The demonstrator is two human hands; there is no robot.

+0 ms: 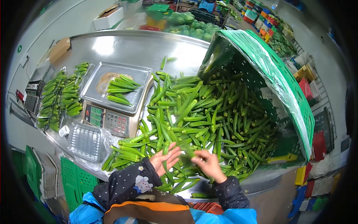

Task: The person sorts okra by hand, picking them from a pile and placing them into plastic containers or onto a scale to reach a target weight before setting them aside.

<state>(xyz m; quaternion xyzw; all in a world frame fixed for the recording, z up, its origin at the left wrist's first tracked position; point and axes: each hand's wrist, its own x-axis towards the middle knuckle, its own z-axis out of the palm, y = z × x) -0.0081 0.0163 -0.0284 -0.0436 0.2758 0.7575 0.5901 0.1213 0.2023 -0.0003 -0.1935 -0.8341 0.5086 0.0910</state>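
A large heap of green okra (186, 112) spills across the metal table from a tipped green crate (294, 97). My left hand (164, 159) is palm up over the near side of the heap, with an okra pod lying between its thumb and fingers. Close by on the right, my right hand (209, 164) is closed, thumb against fingers, on a pod smeared by motion. Several pods lie on the tray of a digital scale (108, 121). Left of my hands, a small pile of okra (126, 155) lies near the table edge.
Clear plastic trays (85, 142) are stacked at the front left, beside a white roll (64, 131). Packed okra trays (61, 93) stand left of the scale. Behind the table are green cabbages (194, 28); green crates (76, 179) stand below its left edge.
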